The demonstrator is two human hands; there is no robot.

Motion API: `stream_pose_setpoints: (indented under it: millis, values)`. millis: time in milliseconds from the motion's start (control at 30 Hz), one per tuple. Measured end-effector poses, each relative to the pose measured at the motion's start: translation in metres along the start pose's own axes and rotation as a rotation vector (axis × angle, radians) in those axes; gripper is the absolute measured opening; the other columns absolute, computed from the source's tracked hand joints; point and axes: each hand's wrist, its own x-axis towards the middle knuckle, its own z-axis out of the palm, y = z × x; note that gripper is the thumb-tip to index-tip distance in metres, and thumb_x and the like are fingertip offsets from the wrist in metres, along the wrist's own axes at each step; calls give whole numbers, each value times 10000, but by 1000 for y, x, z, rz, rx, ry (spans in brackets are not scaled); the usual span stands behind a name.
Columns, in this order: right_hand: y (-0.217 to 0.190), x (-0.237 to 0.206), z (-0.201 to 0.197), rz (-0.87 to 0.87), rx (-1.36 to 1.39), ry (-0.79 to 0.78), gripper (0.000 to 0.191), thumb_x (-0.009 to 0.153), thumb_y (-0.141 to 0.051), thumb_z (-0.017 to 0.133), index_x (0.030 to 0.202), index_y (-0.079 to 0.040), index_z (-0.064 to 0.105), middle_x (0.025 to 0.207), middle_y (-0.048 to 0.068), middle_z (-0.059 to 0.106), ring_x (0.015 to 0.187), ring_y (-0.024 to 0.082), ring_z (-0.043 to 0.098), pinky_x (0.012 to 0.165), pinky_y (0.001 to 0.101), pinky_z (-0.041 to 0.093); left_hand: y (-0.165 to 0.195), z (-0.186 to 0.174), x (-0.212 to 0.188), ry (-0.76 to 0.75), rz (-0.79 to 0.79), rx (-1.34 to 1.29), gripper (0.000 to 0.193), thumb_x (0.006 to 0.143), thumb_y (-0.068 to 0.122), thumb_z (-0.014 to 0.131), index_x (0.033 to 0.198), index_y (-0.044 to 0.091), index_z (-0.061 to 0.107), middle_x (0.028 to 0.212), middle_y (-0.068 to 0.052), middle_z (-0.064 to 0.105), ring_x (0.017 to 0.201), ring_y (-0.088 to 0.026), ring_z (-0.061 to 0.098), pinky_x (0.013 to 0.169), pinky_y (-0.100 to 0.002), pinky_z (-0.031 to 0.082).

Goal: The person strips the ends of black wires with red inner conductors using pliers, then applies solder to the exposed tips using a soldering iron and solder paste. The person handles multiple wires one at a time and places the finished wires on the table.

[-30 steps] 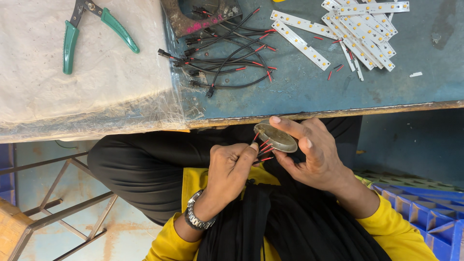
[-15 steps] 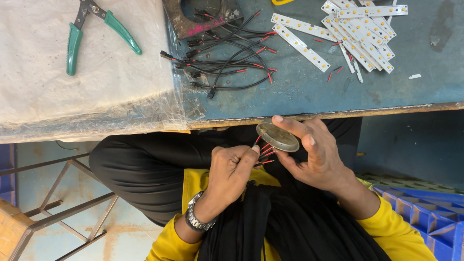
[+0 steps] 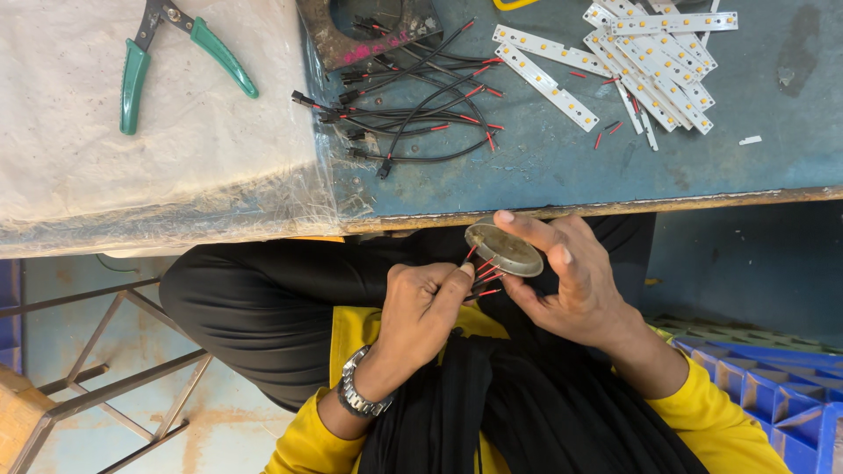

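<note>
My right hand (image 3: 575,294) holds a round, flat metal disc (image 3: 502,248) by its edge, just below the table's front edge. Several thin wires with red tips (image 3: 485,276) hang from the underside of the disc. My left hand (image 3: 420,307), with a metal watch on the wrist, pinches these wires between thumb and forefinger. Both hands are over my lap, above black cloth and yellow sleeves.
On the blue table (image 3: 571,167) lie a loose bundle of black wires with red ends (image 3: 413,105) and a pile of white LED strips (image 3: 650,53). Green-handled pliers (image 3: 140,61) rest on a plastic-covered sheet (image 3: 158,175). A blue crate (image 3: 773,386) stands at the lower right, a metal frame (image 3: 105,377) at the lower left.
The hands keep the same hold on the disc and wires. Only small finger shifts and a slight move of the view show.
</note>
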Motion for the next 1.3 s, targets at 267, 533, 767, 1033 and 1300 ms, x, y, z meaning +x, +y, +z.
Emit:
stream_pose_setpoints:
  millis: [267,533,767,1033,1300]
  values:
    - [3,0,-2,41,-14,11,1271,828,28,838,1664,-315,-56,1436,146,579,937,301,661,829,425,515,-3,-2,-4,5,8,-34,366,968,165,601,668,-38,656,511,-68,591,435,-78,513,442,-284,386]
    - [2,-2,-4,70,-6,13,1276,819,20,840,1666,-312,-56,1440,161,576,1020,322,680,862,417,534,-3,-2,-7,77,89,0,330,995,151,622,720,-28,655,525,-54,538,465,-67,452,456,-285,360]
    - [0,-2,-5,83,2,12,1276,808,14,841,1662,-318,-47,1422,164,582,1079,333,684,906,431,539,1,-4,-10,110,112,15,226,976,123,652,787,1,633,525,-27,502,462,-62,414,444,-277,331]
    - [-3,-3,-2,62,4,3,1285,817,12,844,1665,-318,-63,1419,170,583,1089,338,684,908,433,548,0,0,-15,201,147,95,167,940,111,704,814,20,642,536,-27,579,447,-46,504,440,-251,392]
    - [-5,-2,-1,56,23,-8,1289,816,16,830,1665,-330,-76,1416,172,579,1049,344,689,879,432,553,-4,1,-13,215,113,78,169,933,106,717,806,17,652,544,-13,613,453,-14,494,422,-230,367]
